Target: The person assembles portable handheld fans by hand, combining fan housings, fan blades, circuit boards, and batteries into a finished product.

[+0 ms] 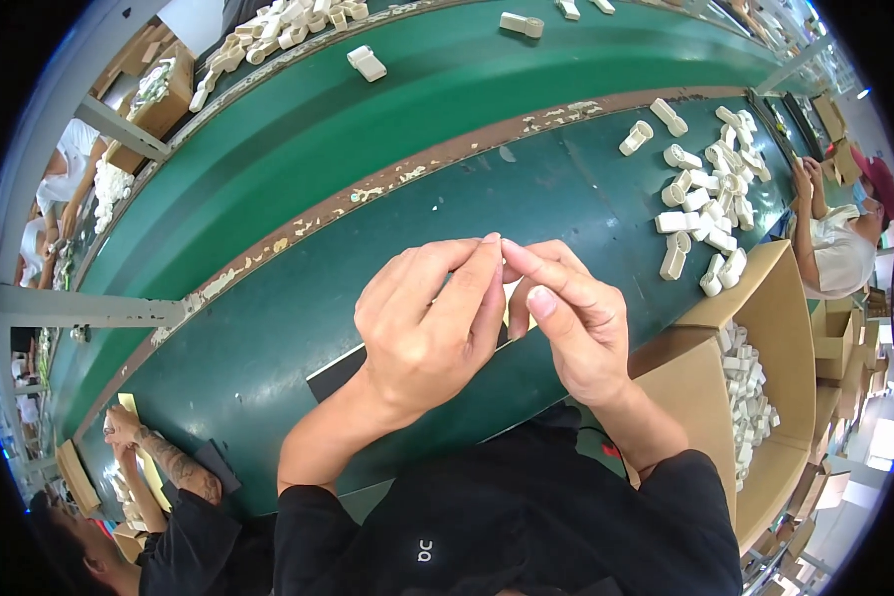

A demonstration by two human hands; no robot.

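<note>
Both hands meet above the green worktable, fingertips touching. My left hand (417,323) is closed, its back towards me and its fingers pressed together at the tips. My right hand (591,328) curls in from the other side, its index fingertip against the left fingertips and its thumb held a little apart. Whatever the fingers pinch is too small or too hidden to make out. A pale yellow edge (510,298) shows in the gap between the hands. Under them lies a dark flat pad (336,376), mostly covered by my left hand and wrist.
Cream plastic parts (710,189) lie heaped on the right of the worktable (298,298). An open cardboard box (680,382) with similar parts stands at my right. Beyond a worn ledge (368,189) runs a green conveyor belt (268,164). Co-workers sit left and right.
</note>
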